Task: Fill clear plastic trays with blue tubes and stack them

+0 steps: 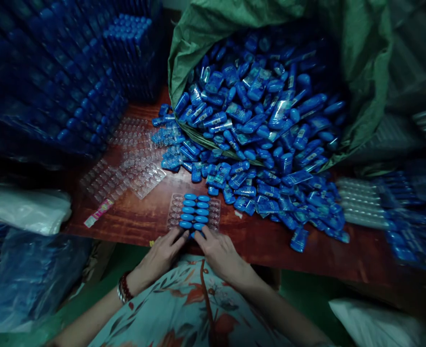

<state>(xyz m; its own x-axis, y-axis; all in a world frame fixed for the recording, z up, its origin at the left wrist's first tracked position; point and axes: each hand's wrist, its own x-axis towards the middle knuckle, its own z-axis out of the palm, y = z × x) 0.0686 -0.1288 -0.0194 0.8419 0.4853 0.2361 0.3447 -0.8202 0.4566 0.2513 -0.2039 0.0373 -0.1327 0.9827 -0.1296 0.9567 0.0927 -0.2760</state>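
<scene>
"What's around?"
"Green sack [370, 72] and blue packs [239, 178], one o'clock; loose trays [150, 179], eleven."
"Hands?"
"Left hand [163, 253] and right hand [219, 251] touch blue ovals [188, 210] on the clear tray [176, 208], twelve o'clock. Pinching? Can't tell."

Packets [259, 103] in sack [179, 62], tray [216, 216] before it, more trays [146, 179] left

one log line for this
clear tray: middle columns hold blue packs; left hand: at its near end; right hand: same; green sack: loose packs spilled
</scene>
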